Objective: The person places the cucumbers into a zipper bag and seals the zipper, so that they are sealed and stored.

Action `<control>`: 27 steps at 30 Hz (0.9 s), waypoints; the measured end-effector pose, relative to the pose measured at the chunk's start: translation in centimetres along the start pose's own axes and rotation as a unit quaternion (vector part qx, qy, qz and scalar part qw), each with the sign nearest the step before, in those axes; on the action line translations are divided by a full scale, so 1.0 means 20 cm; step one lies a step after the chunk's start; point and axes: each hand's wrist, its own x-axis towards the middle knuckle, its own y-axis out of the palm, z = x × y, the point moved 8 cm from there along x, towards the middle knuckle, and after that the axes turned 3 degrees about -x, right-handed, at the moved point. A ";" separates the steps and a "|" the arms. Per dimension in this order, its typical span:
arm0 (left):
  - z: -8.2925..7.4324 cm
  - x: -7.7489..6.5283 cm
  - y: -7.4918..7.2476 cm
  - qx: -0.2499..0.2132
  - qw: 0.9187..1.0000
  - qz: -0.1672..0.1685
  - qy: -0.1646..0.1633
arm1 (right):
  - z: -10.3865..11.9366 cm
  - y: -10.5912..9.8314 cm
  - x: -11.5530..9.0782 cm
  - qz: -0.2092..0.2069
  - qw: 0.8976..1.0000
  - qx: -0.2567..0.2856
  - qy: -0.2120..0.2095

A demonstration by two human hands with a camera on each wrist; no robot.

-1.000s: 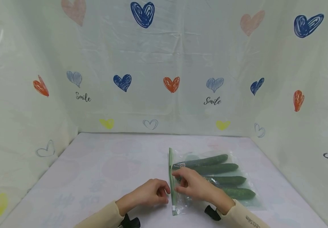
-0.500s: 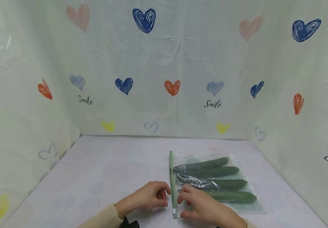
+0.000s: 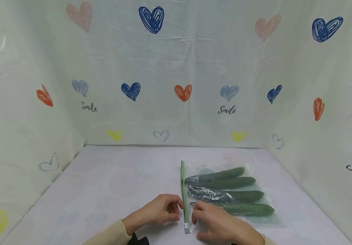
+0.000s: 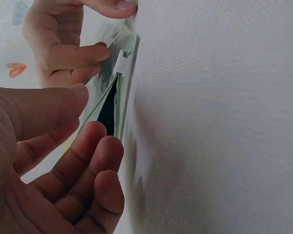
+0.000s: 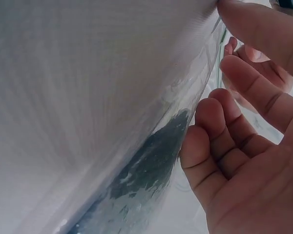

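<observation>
A clear zip bag with several cucumbers inside lies flat, its green zip edge toward the left. A white slider sits near the zip's near end, and beside it the mouth gapes in the left wrist view. My left hand is just left of the zip edge, fingers loosely bent, thumb apart from them and nothing between. Over the bag's near left corner is my right hand, fingers bent and thumb spread away. Its fingertips are right at the plastic, pinching nothing.
The bag lies on a pale cloth-covered table, right of its middle. A white curtain printed with hearts encloses the back and both sides.
My right hand has come from the middle of the zip edge toward the bag's near corner, and its thumb has spread wider. My left hand has barely moved.
</observation>
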 end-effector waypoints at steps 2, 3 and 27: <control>0.00 0.00 0.00 0.001 1.000 0.000 0.003 | -0.01 0.00 0.00 0.007 1.000 -0.003 0.003; 0.00 0.00 0.00 0.001 1.000 0.000 0.003 | -0.01 0.01 0.00 0.009 1.000 -0.006 0.005; 0.01 0.00 0.02 -0.004 1.000 0.004 -0.012 | -0.02 0.01 0.01 0.007 0.999 -0.043 -0.008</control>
